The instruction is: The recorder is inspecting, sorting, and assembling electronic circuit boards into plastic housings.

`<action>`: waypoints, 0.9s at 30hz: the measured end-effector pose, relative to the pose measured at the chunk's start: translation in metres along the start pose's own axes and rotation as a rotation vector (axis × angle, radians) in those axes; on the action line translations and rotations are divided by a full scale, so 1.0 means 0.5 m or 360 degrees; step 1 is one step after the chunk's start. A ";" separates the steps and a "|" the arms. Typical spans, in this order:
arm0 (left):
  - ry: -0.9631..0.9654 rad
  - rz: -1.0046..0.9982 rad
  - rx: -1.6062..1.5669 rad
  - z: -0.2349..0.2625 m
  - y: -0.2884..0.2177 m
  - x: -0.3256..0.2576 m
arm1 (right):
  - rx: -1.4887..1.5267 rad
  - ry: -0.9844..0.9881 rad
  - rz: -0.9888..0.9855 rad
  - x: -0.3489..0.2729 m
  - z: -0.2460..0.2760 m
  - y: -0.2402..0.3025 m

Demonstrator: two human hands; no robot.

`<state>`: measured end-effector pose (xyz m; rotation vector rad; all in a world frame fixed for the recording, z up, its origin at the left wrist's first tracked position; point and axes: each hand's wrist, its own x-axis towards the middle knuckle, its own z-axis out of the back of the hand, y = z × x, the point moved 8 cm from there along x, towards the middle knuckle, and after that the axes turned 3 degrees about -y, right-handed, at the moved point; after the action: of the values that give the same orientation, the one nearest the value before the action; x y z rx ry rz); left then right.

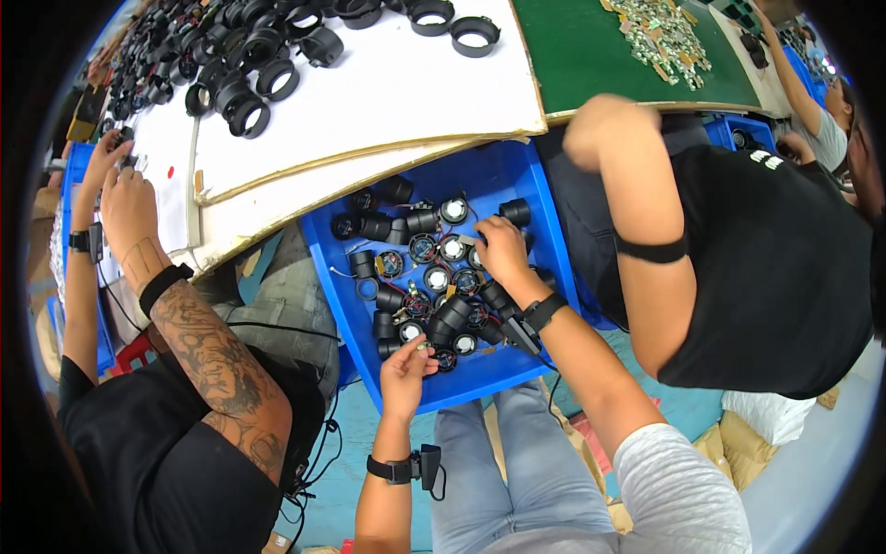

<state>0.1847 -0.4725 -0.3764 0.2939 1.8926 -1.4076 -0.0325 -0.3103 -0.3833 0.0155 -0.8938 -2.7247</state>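
My left hand (404, 380) is closed in a pinch at the near edge of a blue bin (543, 198), with a small green circuit board (424, 347) between thumb and fingers. Further in, my right hand (504, 251) reaches down over the bin's right half, its fingers bent together beside a small tan piece (468, 241). What those fingers hold is partly hidden. Below both hands lie several black cylindrical housings (450, 316), some showing white round centres (437, 277), others red and blue wires inside (423, 248).
Beyond the bin stands a white-topped table (369, 111) with a heap of black rings (263, 51). Small circuit boards (657, 42) are piled on a green surface (577, 55) at the far right. People in black shirts sit close on the left (194, 489) and right (775, 268).
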 end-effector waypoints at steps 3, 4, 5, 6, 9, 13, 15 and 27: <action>-0.0045 0.0009 0.0000 0.016 -0.007 0.001 | -0.0005 0.0028 0.0025 0.000 -0.024 0.022; -0.0070 0.0020 0.0006 0.020 -0.007 0.002 | 0.0028 -0.0005 0.0027 0.000 -0.029 0.024; -0.0076 0.0017 0.0003 0.022 -0.008 0.000 | 0.0023 -0.0029 0.0085 0.001 -0.035 0.031; -0.0124 0.0002 -0.0012 0.030 -0.008 -0.005 | 0.0029 -0.0026 0.0087 0.001 -0.043 0.037; -0.0193 0.0015 -0.0005 0.051 -0.001 -0.017 | -0.0050 0.0123 0.0409 -0.002 -0.086 0.086; -0.0194 -0.0012 -0.0011 0.054 -0.010 -0.023 | 0.0020 0.0124 0.0416 0.010 -0.094 0.082; -0.0210 -0.0041 -0.0006 0.057 -0.018 -0.023 | 0.0158 -0.0001 0.0449 0.013 -0.072 0.095; -0.0035 -0.0195 -0.0046 0.009 -0.118 -0.030 | 0.1480 0.0675 -0.0232 -0.104 0.068 0.200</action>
<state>0.1625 -0.4948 -0.3239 0.1498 1.9396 -1.4563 0.0396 -0.3542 -0.3013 0.8147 -1.9323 -2.0233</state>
